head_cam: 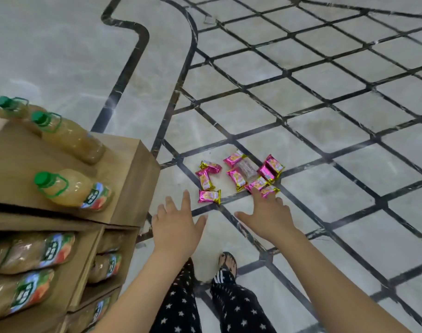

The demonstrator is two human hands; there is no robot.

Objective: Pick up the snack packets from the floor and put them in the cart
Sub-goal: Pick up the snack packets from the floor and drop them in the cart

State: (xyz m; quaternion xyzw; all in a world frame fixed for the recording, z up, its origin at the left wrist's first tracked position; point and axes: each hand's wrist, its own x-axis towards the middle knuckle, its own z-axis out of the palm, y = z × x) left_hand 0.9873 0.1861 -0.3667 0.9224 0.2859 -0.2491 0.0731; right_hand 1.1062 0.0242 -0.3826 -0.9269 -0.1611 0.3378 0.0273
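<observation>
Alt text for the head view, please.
Two open hands, left hand and right hand, reach down toward a cluster of pink-and-gold snack packets on a pale floor with dark grid lines. A wooden shelf of juice bottles stands at left.

The floor [325,92] fills most of the frame: pale polished stone, smooth and glossy, with streaks of light glinting off it. Dark strips [123,87] run through it, veined like marble and just as shiny. At centre frame lie the snack packets [237,180], in slick pink foil-look plastic with gold crimped ends catching the light. Among them is one clear wrapper [247,169] of see-through film. On the left, the shelf [133,179] is matt brown with a wood-grain look and no shine at all. It carries bottles [70,138] of smooth clear plastic, with green plastic caps [43,178] and glossy printed labels [94,197]. At bottom centre, the trousers [238,306] are soft, matt dark cloth with white stars.
</observation>
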